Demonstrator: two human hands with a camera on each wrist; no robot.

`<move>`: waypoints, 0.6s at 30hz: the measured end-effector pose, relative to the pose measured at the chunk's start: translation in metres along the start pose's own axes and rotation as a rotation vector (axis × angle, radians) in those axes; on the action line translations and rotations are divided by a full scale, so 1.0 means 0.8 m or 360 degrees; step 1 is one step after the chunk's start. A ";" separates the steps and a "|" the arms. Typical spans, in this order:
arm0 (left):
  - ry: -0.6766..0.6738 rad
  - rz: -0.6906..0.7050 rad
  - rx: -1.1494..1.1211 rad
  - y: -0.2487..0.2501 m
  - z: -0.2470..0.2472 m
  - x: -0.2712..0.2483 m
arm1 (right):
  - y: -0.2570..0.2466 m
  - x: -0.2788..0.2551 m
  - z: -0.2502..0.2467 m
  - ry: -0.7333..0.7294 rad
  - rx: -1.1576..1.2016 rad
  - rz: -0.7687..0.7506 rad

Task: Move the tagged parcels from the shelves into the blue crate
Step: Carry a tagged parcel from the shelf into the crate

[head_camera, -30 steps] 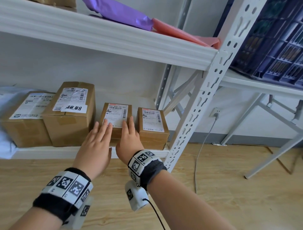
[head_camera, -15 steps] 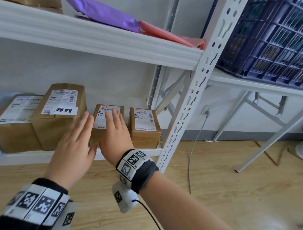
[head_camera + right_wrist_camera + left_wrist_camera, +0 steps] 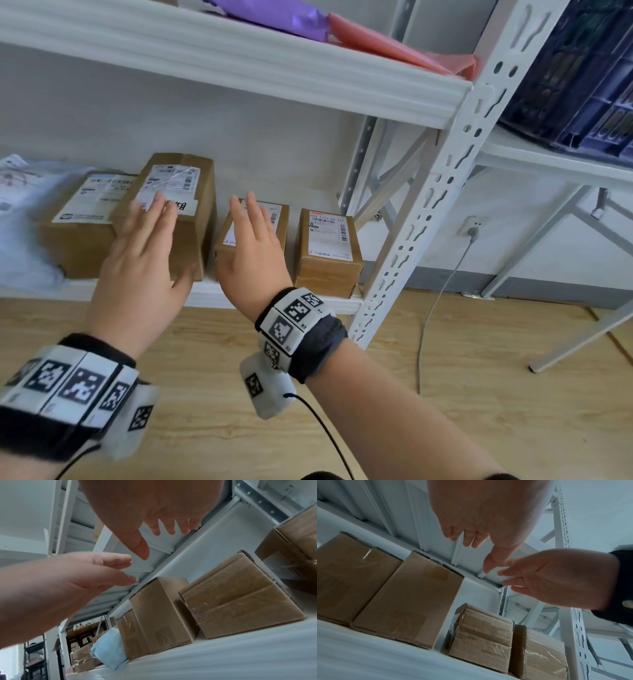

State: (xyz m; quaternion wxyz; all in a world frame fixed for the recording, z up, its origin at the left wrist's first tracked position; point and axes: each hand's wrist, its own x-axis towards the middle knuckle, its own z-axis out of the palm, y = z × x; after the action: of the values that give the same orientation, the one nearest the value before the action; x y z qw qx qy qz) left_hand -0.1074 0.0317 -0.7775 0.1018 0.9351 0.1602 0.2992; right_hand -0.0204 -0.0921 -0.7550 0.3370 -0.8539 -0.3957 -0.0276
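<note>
Four brown cardboard parcels with shipping labels stand in a row on the lower shelf (image 3: 205,291). The tall parcel (image 3: 191,240) also carries a white handwritten tag. My left hand (image 3: 150,219) hovers in front of it with straight fingers, holding nothing. My right hand (image 3: 246,219), also flat and empty, is in front of the small parcel (image 3: 277,226) beside it. The left wrist view shows the left hand (image 3: 479,520) above the tall parcel (image 3: 412,601), not touching. The blue crate (image 3: 582,68) sits on a table at the upper right.
A second small parcel (image 3: 327,253) stands by the white shelf upright (image 3: 428,205). A wider parcel (image 3: 82,219) and a pale plastic bag (image 3: 20,222) lie at the left. Purple (image 3: 274,13) and pink (image 3: 394,48) mailers lie on the upper shelf. A cable (image 3: 442,291) hangs to the wooden floor.
Both hands have shifted left along the shelf. The left hand went from the small parcel to the tall tagged one; the right hand now fronts the small parcel alone.
</note>
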 end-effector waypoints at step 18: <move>-0.0073 -0.0314 0.0153 -0.004 -0.049 0.017 | 0.034 0.026 -0.050 0.0041 0.0112 -0.0055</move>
State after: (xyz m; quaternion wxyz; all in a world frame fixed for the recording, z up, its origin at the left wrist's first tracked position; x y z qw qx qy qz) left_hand -0.1211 0.0433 -0.7401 0.0893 0.9252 0.2633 0.2581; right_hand 0.0212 -0.1149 -0.7327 0.3713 -0.8341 -0.4067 -0.0306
